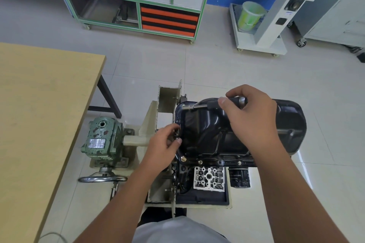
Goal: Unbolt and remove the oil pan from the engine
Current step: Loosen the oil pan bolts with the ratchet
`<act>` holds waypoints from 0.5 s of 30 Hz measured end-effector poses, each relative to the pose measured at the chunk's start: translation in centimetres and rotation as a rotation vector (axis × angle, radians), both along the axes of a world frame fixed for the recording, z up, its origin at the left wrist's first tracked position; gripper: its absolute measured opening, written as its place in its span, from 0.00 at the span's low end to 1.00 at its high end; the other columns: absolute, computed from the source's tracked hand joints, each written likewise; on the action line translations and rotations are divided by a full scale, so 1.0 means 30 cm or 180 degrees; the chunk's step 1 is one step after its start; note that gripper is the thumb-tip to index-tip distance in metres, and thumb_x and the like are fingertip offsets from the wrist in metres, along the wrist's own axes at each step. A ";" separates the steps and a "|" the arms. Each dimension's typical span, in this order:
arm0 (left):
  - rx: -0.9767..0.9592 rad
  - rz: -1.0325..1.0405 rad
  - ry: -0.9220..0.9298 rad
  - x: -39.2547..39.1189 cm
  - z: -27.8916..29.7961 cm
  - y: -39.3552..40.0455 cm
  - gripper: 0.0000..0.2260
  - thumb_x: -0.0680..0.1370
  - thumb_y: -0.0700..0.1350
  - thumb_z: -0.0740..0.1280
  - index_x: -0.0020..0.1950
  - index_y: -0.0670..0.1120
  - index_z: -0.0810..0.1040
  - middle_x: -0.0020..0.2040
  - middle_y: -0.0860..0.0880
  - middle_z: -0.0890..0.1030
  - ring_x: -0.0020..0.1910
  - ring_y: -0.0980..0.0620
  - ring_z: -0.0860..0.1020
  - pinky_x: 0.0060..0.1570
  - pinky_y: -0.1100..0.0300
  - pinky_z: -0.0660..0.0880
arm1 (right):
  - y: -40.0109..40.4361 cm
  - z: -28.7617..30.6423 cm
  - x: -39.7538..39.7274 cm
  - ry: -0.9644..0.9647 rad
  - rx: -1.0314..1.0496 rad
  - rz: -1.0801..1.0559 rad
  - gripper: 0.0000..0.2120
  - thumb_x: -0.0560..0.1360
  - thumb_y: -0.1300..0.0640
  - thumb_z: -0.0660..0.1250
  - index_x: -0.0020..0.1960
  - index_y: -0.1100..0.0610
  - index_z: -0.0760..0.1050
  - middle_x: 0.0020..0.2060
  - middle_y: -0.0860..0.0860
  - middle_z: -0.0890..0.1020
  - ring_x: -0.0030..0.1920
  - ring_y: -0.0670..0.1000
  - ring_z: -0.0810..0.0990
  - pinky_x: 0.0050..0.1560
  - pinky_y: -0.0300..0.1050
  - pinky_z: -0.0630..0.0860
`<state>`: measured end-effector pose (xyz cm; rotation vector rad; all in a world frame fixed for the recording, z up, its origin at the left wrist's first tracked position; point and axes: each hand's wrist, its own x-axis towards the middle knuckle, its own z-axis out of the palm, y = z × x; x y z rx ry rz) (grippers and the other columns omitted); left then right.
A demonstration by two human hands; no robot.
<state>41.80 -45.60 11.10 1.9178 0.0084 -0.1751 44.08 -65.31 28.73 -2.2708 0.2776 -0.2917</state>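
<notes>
The black oil pan (286,124) sits on top of the upturned engine (209,178), which is mounted on a cream stand. Gold bolts (200,162) line the pan's near flange. My right hand (249,112) grips the black handle of a ratchet wrench (199,106) above the pan, its chrome shaft pointing left toward the pan's far left corner. My left hand (164,146) pinches a small bolt at the pan's left flange edge; the bolt is mostly hidden by my fingers.
A green gearbox (102,138) with a chrome handwheel (102,178) stands left of the stand. A wooden table (39,114) fills the left side. A green-framed cabinet (138,2) and white machines (266,16) stand at the back on the tiled floor.
</notes>
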 end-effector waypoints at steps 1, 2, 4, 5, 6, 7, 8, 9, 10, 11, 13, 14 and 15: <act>-0.0113 0.0104 0.0069 0.009 0.005 -0.002 0.18 0.81 0.40 0.71 0.67 0.56 0.76 0.47 0.57 0.77 0.42 0.66 0.80 0.42 0.73 0.75 | 0.004 0.004 0.012 -0.0041 -0.0093 0.0015 0.04 0.75 0.52 0.76 0.44 0.47 0.81 0.32 0.42 0.81 0.38 0.32 0.78 0.36 0.19 0.67; -0.0204 0.0241 0.0139 0.024 0.010 -0.004 0.18 0.82 0.41 0.70 0.69 0.56 0.75 0.50 0.56 0.79 0.44 0.65 0.80 0.42 0.73 0.75 | 0.007 0.007 0.028 -0.0064 -0.0209 0.0041 0.03 0.75 0.51 0.76 0.46 0.48 0.82 0.34 0.41 0.81 0.40 0.31 0.77 0.37 0.19 0.66; -0.0211 0.0564 0.0190 0.070 0.021 -0.009 0.15 0.82 0.43 0.68 0.68 0.55 0.75 0.52 0.56 0.79 0.46 0.68 0.79 0.41 0.75 0.75 | 0.010 0.010 0.067 -0.0066 -0.0476 0.0119 0.04 0.76 0.51 0.74 0.48 0.49 0.82 0.39 0.42 0.81 0.42 0.27 0.74 0.40 0.17 0.64; -0.0193 0.0726 0.0182 0.102 0.028 -0.012 0.13 0.83 0.43 0.68 0.66 0.54 0.76 0.52 0.56 0.80 0.45 0.69 0.79 0.39 0.76 0.74 | 0.011 0.011 0.089 -0.0049 -0.0592 0.0167 0.04 0.77 0.51 0.74 0.49 0.50 0.82 0.41 0.44 0.81 0.43 0.24 0.72 0.41 0.16 0.63; -0.0221 0.0887 0.0194 0.139 0.034 -0.015 0.11 0.83 0.42 0.67 0.65 0.52 0.78 0.51 0.56 0.80 0.43 0.70 0.79 0.36 0.76 0.74 | 0.013 0.012 0.112 -0.0006 -0.0672 0.0212 0.04 0.77 0.51 0.73 0.50 0.51 0.82 0.41 0.45 0.81 0.42 0.22 0.71 0.41 0.16 0.62; -0.0295 0.1039 0.0266 0.181 0.042 -0.021 0.10 0.83 0.42 0.66 0.63 0.51 0.79 0.50 0.56 0.81 0.41 0.68 0.80 0.35 0.74 0.75 | 0.015 0.012 0.132 0.0061 -0.0716 0.0248 0.05 0.78 0.52 0.73 0.50 0.52 0.82 0.41 0.44 0.80 0.42 0.24 0.72 0.40 0.16 0.62; -0.0400 0.1166 0.0395 0.226 0.046 -0.030 0.11 0.82 0.42 0.65 0.63 0.50 0.80 0.51 0.55 0.81 0.41 0.64 0.81 0.36 0.70 0.78 | 0.016 0.010 0.149 0.0141 -0.0743 0.0276 0.05 0.78 0.52 0.73 0.50 0.52 0.82 0.41 0.44 0.80 0.40 0.29 0.75 0.38 0.17 0.64; -0.0541 0.1242 0.0569 0.270 0.048 -0.043 0.12 0.82 0.42 0.64 0.64 0.49 0.80 0.52 0.53 0.82 0.44 0.61 0.82 0.43 0.63 0.82 | 0.017 0.006 0.163 0.0219 -0.0771 0.0309 0.05 0.78 0.51 0.73 0.50 0.52 0.82 0.41 0.44 0.80 0.37 0.35 0.76 0.36 0.18 0.65; -0.0713 0.1275 0.0748 0.308 0.048 -0.061 0.12 0.82 0.41 0.64 0.63 0.48 0.81 0.53 0.52 0.83 0.50 0.55 0.83 0.51 0.54 0.83 | 0.019 0.001 0.174 0.0280 -0.0800 0.0353 0.05 0.78 0.51 0.73 0.50 0.52 0.82 0.42 0.45 0.80 0.36 0.38 0.75 0.35 0.18 0.65; -0.0905 0.1327 0.0881 0.337 0.048 -0.083 0.12 0.81 0.40 0.64 0.61 0.47 0.82 0.53 0.50 0.83 0.53 0.51 0.83 0.57 0.48 0.82 | 0.021 -0.006 0.182 0.0325 -0.0818 0.0407 0.06 0.78 0.51 0.73 0.50 0.53 0.82 0.42 0.46 0.81 0.36 0.39 0.74 0.35 0.19 0.66; -0.1227 0.1610 0.0998 0.365 0.041 -0.125 0.11 0.80 0.36 0.63 0.53 0.46 0.84 0.52 0.47 0.85 0.54 0.47 0.83 0.61 0.45 0.80 | 0.024 -0.019 0.195 0.0408 -0.0833 0.0482 0.06 0.78 0.51 0.73 0.50 0.53 0.82 0.43 0.48 0.82 0.38 0.39 0.75 0.33 0.23 0.68; -0.1308 0.1808 0.1026 0.366 0.030 -0.142 0.12 0.79 0.35 0.62 0.50 0.47 0.83 0.52 0.46 0.85 0.54 0.45 0.83 0.62 0.45 0.80 | 0.024 -0.025 0.200 0.0439 -0.0836 0.0488 0.06 0.78 0.50 0.73 0.49 0.53 0.82 0.44 0.49 0.82 0.39 0.39 0.75 0.33 0.23 0.67; -0.1335 0.1988 0.1046 0.361 0.017 -0.155 0.12 0.79 0.35 0.61 0.49 0.47 0.83 0.52 0.45 0.84 0.55 0.45 0.83 0.62 0.45 0.79 | 0.022 -0.029 0.205 0.0455 -0.0822 0.0478 0.06 0.78 0.50 0.73 0.49 0.53 0.82 0.44 0.49 0.83 0.39 0.39 0.75 0.33 0.23 0.66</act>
